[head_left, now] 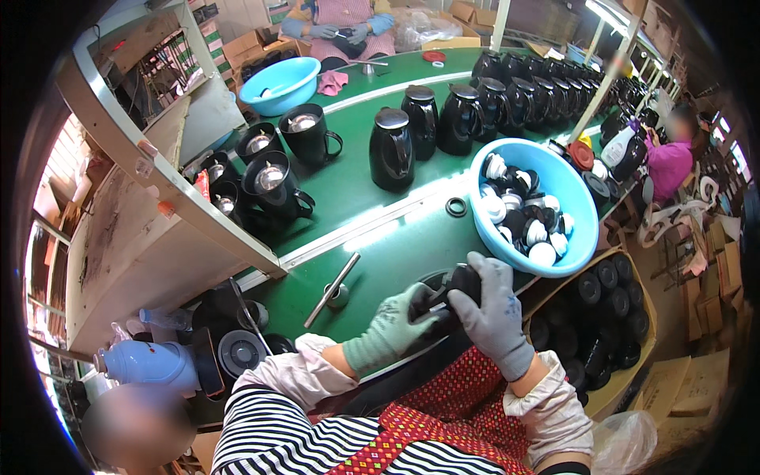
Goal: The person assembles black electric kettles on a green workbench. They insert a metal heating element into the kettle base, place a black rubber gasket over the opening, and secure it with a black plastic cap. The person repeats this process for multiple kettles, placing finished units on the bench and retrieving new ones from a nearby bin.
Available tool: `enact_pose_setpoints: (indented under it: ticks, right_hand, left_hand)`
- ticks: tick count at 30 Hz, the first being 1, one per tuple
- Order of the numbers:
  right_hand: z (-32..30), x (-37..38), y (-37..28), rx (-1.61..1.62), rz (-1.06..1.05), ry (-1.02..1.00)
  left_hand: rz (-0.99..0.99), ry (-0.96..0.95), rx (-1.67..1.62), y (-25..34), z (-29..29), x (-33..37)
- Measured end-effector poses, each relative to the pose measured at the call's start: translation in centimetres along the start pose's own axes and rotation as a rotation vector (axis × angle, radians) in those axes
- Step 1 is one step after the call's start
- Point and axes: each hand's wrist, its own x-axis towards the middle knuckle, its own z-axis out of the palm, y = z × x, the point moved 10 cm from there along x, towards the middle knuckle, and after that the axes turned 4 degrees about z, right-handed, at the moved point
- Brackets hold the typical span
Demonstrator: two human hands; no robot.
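Note:
At the green bench's near edge, my gloved left hand (pixel 396 323) is closed round a black jug-like vessel (pixel 434 282), whose lower part is largely hidden by my hands. My gloved right hand (pixel 492 310) grips a round black cap (pixel 465 279) with thumb and fingers, right beside the vessel's rim. Whether cap and rim touch, I cannot tell. Just beyond my right hand stands a light-blue basin (pixel 587 202) filled with black and white caps. A metal bar tool (pixel 332 290) with a round socket lies left of my hands.
A black ring (pixel 456 207) lies near the basin. Black jugs (pixel 392 150) stand in rows across the bench (pixel 348 202); open mugs with silvery insides (pixel 273 184) stand left. A box of black parts (pixel 645 340) is at my right. Co-workers sit opposite and far right.

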Motion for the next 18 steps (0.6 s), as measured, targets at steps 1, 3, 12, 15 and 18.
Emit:
enact_pose_setpoints:
  ticks: [1,3,12,15,18]
  right_hand:
    - [-1.0,0.1,-0.3,0.021,-0.143,0.121]
    - [-1.2,-0.9,1.1,0.284,0.053,0.093]
    - [5.3,-6.3,3.1,0.081,0.037,-0.033]
    - [6.0,-6.3,3.2,0.013,0.037,-0.039]
    - [6.3,-6.2,3.3,0.015,0.041,-0.064]
  left_hand:
    - [-0.028,0.000,0.095,1.1,-1.8,0.9]
    - [-0.255,0.196,-0.153,-0.9,-6.3,1.5]
    - [0.097,0.771,0.000,-8.5,-21.5,13.1]
    - [0.175,0.812,0.007,-13.2,-25.6,18.2]
    - [0.062,0.802,0.075,-15.4,-27.3,19.7]
